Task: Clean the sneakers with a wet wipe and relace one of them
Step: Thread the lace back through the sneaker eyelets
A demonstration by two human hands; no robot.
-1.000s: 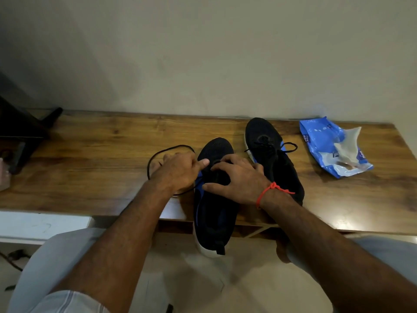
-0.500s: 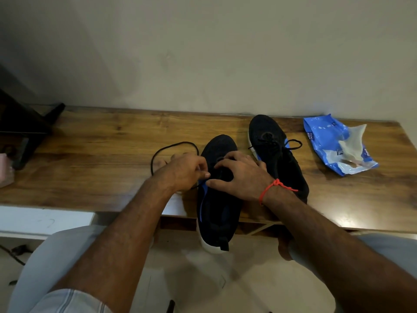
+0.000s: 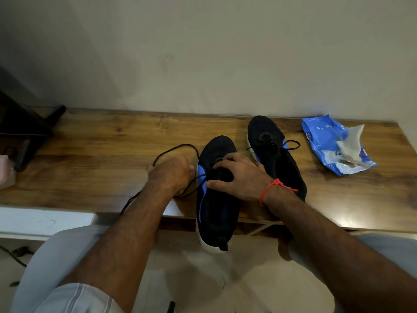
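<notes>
on the wooden table (image 3: pixel 94 159), near its front edge, the near sneaker (image 3: pixel 215 199) lies with its toe toward the wall and its heel hanging out past the edge over the floor. half a second ago the left hand (image 3: pixel 171 175) was tight against the right at the eyelets; now it sits a little further left, beside the shoe, and the black lace (image 3: pixel 173 149) runs taut from the shoe's left side into it. that suggests a length of lace is being drawn through an eyelet, so the relacing is under way and far from finished. its fingers are curled under, apparently round the lace, though the grip itself is hidden by the back of the hand. the right hand (image 3: pixel 242 177), with a red thread at the wrist, rests on top of the shoe with fingers spread, thumb at the blue side panel, pressing it steady. slack lace loops on the table behind the left hand, and one end trails off the front edge. the second sneaker (image 3: pixel 274 152), laced and tied, lies just beside the right hand. a blue wipes pack (image 3: pixel 325 141) with a sheet sticking out sits well apart to the right. bare wood to the left gives room for pulling; the overhanging heel could tip if the pressing hand lifts.
</notes>
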